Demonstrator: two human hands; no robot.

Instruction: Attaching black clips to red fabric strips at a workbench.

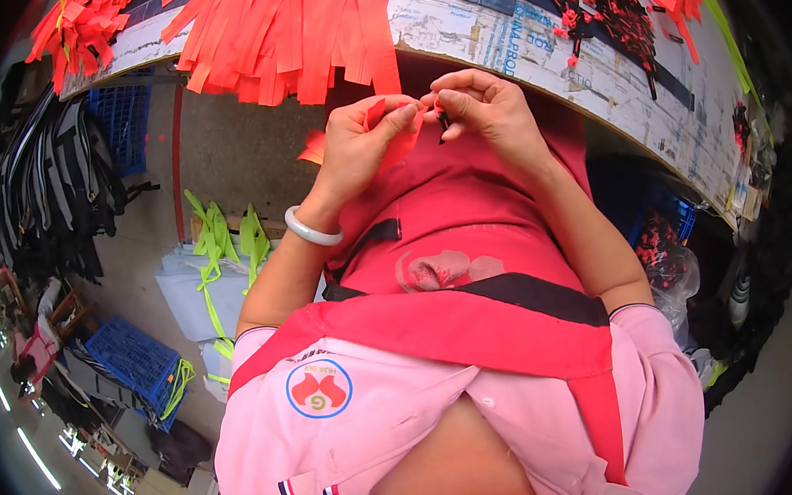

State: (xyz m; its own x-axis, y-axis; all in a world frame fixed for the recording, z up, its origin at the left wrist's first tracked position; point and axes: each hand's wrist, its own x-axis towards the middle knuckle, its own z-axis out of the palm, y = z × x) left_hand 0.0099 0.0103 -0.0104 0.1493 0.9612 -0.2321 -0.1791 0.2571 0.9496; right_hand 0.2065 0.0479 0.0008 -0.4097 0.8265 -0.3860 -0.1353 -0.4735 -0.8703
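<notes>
Strip, red, gripped in my left fingers beside tabletop near edge; black piece, pinched by my right fingers. Probably joining; next needs alignment.

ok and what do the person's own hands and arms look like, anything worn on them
The left hand and right hand are without gloves. A smooth, rounded white bangle circles the left wrist. The forearms are uncovered, below short pink sleeves with thin dark trim.
</notes>
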